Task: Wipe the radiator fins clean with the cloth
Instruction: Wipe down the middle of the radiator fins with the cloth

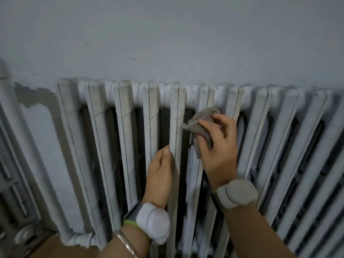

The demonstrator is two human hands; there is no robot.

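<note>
A white cast-iron radiator [121,127] with several upright fins spans the wall; its paint is speckled with dirt. My right hand [217,148] presses a crumpled grey cloth [202,120] against a fin near the middle, just below the top bar. My left hand [160,172] rests lower on the neighbouring fin to the left, fingers wrapped around its edge and thumb pointing up. Both wrists carry rounded white bands. Most of the cloth is hidden under my right fingers.
A painted grey-white wall [167,43] rises behind the radiator, with chipped paint at the left [33,95]. A white pipe [5,94] runs down the far left. A brown floor patch [55,246] shows at the lower left.
</note>
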